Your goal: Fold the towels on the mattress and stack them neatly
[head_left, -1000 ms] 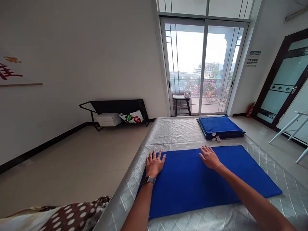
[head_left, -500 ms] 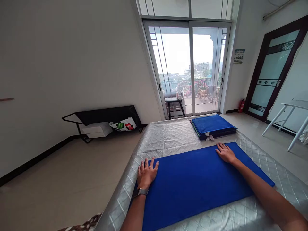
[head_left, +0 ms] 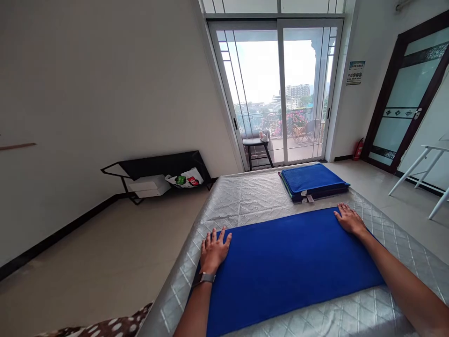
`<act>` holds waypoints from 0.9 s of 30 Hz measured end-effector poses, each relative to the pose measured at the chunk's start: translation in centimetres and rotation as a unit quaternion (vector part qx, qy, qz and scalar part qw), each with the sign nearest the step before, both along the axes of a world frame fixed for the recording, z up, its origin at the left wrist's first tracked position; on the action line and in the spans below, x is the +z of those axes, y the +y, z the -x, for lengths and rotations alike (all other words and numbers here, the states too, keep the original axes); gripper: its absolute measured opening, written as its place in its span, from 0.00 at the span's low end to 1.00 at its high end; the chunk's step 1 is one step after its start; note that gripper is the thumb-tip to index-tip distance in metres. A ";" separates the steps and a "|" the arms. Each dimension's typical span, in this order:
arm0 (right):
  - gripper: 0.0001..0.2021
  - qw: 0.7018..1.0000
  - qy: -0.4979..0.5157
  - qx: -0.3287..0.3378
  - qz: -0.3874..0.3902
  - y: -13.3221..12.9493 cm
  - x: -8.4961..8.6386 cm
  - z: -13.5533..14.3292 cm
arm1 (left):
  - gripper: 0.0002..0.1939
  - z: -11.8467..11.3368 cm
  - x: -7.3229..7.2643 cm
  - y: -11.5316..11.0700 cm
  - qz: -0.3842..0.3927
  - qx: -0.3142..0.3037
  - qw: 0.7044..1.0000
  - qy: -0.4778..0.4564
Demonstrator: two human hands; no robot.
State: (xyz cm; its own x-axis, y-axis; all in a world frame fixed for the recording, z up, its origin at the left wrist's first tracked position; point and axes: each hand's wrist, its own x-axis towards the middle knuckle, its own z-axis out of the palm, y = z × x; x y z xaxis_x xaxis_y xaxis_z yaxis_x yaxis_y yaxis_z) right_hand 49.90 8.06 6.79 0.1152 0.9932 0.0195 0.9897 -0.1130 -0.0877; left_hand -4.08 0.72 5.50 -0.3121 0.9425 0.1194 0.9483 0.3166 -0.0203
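A blue rectangular cloth (head_left: 287, 267) lies spread flat over a silver quilted mattress (head_left: 228, 199). My left hand (head_left: 213, 250) rests palm down on the cloth's far left corner, fingers spread. At the far right corner, my right hand (head_left: 350, 219) lies flat on the cloth with its fingers stretched out. Neither hand grips anything. Just beyond the cloth sits a stack of folded cloths (head_left: 314, 181), blue on top, with white tags hanging from its near edge.
Against the left wall stands a low black rack (head_left: 159, 166) holding white boxes (head_left: 149, 185) and a printed bag (head_left: 185, 179). A glass sliding door (head_left: 263, 93) is behind the mattress. To the right are a fire extinguisher (head_left: 358, 150) and a white-legged table (head_left: 419, 164). Brown spotted fabric (head_left: 112, 325) shows at the lower left.
My right hand has slid right along the far edge of the cloth to its corner. My left hand stays in place. The camera view has shifted slightly.
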 end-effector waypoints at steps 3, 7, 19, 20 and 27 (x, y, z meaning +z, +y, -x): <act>0.33 1.000 -0.004 -0.007 -0.004 0.0 0.3 -0.1 | 0.30 0.1 -0.3 0.0 -0.021 -0.009 1.000 0.003; 0.32 1.000 0.006 -0.020 0.022 -0.2 2.0 0.5 | 0.30 0.2 -0.5 0.1 -0.022 -0.011 1.000 0.000; 0.31 0.951 0.113 0.289 -0.006 -5.5 2.3 25.1 | 0.30 0.1 -0.5 0.4 -0.015 0.000 1.000 -0.005; 0.31 0.940 0.124 0.317 -0.004 -6.1 2.0 27.5 | 0.30 0.1 -0.5 0.3 -0.017 0.000 1.000 -0.003; 0.34 0.925 0.143 0.352 0.018 -6.8 1.3 30.9 | 0.29 0.5 -0.9 0.2 -0.018 -0.009 1.000 0.005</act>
State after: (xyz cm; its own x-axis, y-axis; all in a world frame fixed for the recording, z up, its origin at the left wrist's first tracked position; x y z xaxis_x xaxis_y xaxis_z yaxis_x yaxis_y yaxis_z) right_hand 19.05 1.24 8.10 -0.5642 0.8239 0.0531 0.7567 0.5417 -0.3659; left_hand -4.58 0.94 4.63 -0.2931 0.9432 0.1561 0.9539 0.2996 -0.0190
